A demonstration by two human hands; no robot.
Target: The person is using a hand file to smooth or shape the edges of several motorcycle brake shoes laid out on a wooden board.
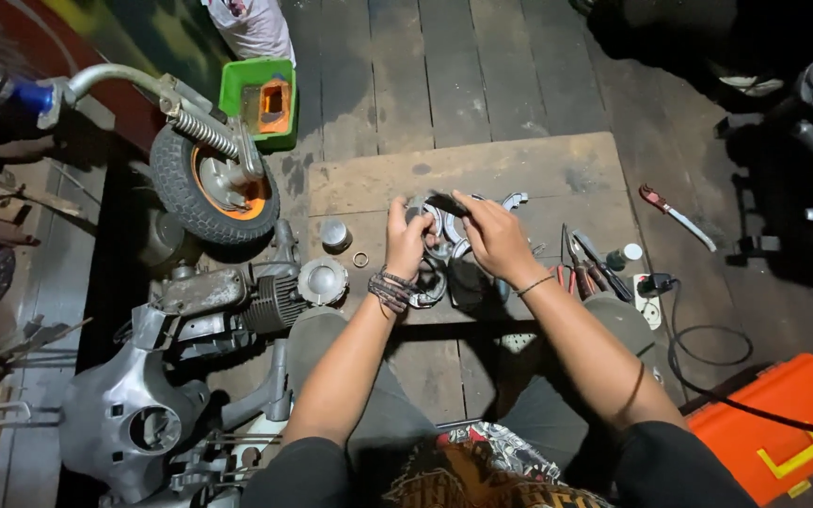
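Hands hide small metal part

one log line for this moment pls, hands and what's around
left hand: on curved metal part | right hand: dark tool on same part | wooden board beneath | pliers right | small wheel left

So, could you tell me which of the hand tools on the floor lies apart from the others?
The red-handled tool lies alone on the dark floorboards, while the other tools cluster on the wooden board.
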